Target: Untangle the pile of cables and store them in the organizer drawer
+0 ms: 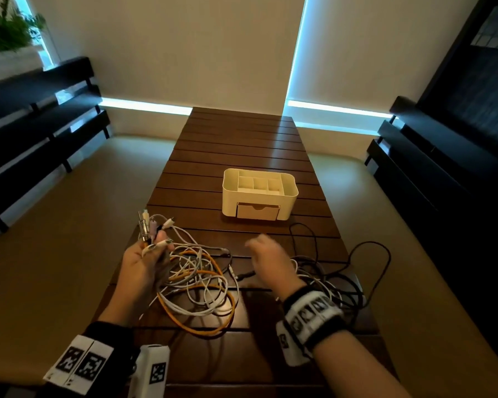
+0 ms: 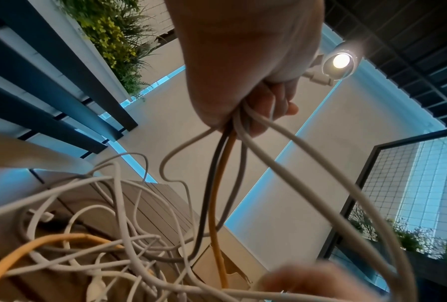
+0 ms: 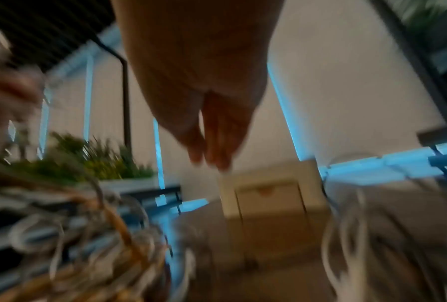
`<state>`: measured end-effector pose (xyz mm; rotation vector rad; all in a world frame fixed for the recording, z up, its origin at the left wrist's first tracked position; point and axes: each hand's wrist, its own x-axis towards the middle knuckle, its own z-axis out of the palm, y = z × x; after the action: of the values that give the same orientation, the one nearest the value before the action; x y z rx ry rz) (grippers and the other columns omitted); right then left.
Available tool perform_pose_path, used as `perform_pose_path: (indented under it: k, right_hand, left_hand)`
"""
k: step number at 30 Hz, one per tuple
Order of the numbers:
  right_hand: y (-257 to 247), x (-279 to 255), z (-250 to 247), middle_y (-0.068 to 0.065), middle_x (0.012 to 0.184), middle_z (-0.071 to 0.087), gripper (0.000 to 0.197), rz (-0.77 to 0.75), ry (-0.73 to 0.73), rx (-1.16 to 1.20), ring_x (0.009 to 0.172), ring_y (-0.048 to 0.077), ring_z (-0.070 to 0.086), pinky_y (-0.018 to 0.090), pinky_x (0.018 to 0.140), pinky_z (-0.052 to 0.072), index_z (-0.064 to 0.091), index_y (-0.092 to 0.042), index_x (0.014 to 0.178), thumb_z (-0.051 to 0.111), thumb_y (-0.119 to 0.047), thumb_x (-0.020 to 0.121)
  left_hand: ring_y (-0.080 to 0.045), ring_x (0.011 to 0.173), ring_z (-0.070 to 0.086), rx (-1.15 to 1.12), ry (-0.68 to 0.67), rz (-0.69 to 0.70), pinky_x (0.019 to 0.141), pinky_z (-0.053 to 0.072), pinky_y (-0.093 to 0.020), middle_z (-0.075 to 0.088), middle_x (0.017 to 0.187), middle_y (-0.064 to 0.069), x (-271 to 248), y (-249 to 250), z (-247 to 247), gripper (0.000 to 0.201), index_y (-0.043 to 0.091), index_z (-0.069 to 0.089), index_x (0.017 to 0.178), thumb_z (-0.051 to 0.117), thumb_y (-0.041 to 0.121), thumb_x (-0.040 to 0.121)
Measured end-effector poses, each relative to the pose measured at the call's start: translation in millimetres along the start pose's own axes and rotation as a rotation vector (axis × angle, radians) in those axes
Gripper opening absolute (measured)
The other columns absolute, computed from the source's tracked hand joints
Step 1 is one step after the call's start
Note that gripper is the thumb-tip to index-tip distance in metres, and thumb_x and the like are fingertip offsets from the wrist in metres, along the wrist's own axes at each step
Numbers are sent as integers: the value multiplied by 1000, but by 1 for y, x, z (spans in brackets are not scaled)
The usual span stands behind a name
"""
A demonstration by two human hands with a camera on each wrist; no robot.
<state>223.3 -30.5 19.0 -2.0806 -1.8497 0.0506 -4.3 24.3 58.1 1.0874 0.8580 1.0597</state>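
Note:
A tangle of white, grey and orange cables (image 1: 197,280) lies on the near part of the wooden table (image 1: 242,145). My left hand (image 1: 144,262) is raised at the pile's left and grips a bunch of cable ends, their plugs (image 1: 148,225) sticking up above the fist. In the left wrist view the cables (image 2: 217,183) hang down from that hand (image 2: 243,81). My right hand (image 1: 266,258) hovers blurred above the table between the two piles, fingers loose, holding nothing; in its wrist view the fingers (image 3: 217,139) point down. The white organizer (image 1: 259,193) stands farther back, its drawer (image 1: 258,211) closed.
A second heap of black and white cables (image 1: 331,280) lies at the right, under my right wrist, with black loops reaching over the table's right edge. Dark benches (image 1: 35,116) flank the table on both sides. A planter (image 1: 9,38) sits at the far left.

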Motion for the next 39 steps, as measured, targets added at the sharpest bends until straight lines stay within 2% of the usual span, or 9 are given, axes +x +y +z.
perform_pose_path:
  k: [3, 9, 13, 16, 20, 23, 28, 32, 39]
  right_hand:
    - [13, -7, 56, 12, 144, 37, 50, 126, -390, -67, 133, 29, 34, 38, 106, 36, 37, -12, 139, 39, 2, 91]
    - [20, -18, 62, 8, 116, 57, 28, 141, -157, -184, 112, 28, 50, 38, 91, 36, 52, -13, 114, 39, -5, 91]
    - [6, 1, 5, 3, 85, 64, 8, 346, 128, 467, 79, 22, 61, 38, 72, 49, 57, -20, 95, 50, -16, 92]
    - [-24, 8, -58, -6, 77, 56, 16, 370, 363, 1035, 65, 7, 50, 22, 58, 46, 61, -20, 102, 48, -15, 95]
    - [-63, -4, -86, -1, 68, 42, 26, 379, 206, 1659, 50, 4, 32, 15, 47, 25, 63, -9, 99, 36, -6, 97]
    - [-71, -15, -76, 5, 73, 46, 37, 331, 183, 1622, 51, 4, 36, 13, 51, 33, 63, -17, 102, 34, 5, 93]
    - [-70, -25, -73, 6, 75, 63, 36, 308, 248, 1407, 56, 8, 56, 19, 62, 52, 39, -26, 106, 45, 6, 91]
    - [-70, -26, -71, 8, 86, 67, 36, 289, 242, 1279, 65, 13, 64, 31, 67, 56, 35, -27, 97, 54, 2, 88]
    - [-68, -26, -66, 1, 80, 71, 34, 236, 284, 1085, 64, 6, 67, 29, 66, 57, 37, -28, 86, 64, -6, 84]
  left_hand:
    - [-5, 36, 18, 41, -16, 10, 39, 14, -17, 28, 46, 6, -4, -5, 1, 32, 8, 45, 72, 35, 16, 101]
    - [-6, 35, 17, 47, -7, 21, 38, 15, -17, 27, 46, 5, -7, -10, 2, 29, 4, 48, 79, 34, 16, 101]
    - [-5, 36, 16, 46, -37, 33, 39, 13, -18, 26, 48, 5, -6, -9, 9, 27, 5, 57, 91, 34, 12, 101]
    - [-5, 36, 18, 68, -66, 19, 37, 16, -17, 28, 47, 5, -9, -3, 31, 25, 10, 59, 89, 37, 17, 100]
    - [-5, 38, 35, 219, -109, 39, 37, 30, -19, 42, 42, 11, -7, 4, 69, 14, 29, 60, 99, 48, 22, 97]
    - [-11, 40, 31, 166, -118, -9, 42, 25, -23, 36, 49, 3, -4, 4, 88, 23, 43, 64, 93, 50, 25, 96]
    - [-5, 36, 28, 26, -127, -88, 36, 23, -18, 44, 53, 0, -5, 3, 98, 16, 17, 65, 91, 52, 27, 95]
    - [-7, 39, 30, 15, -152, -78, 38, 24, -18, 40, 54, -2, -10, 2, 100, 14, 15, 62, 92, 50, 21, 96]
    - [-7, 41, 29, 12, -163, -75, 40, 25, -21, 38, 50, 7, -13, -3, 100, 34, 13, 50, 130, 40, 24, 100]
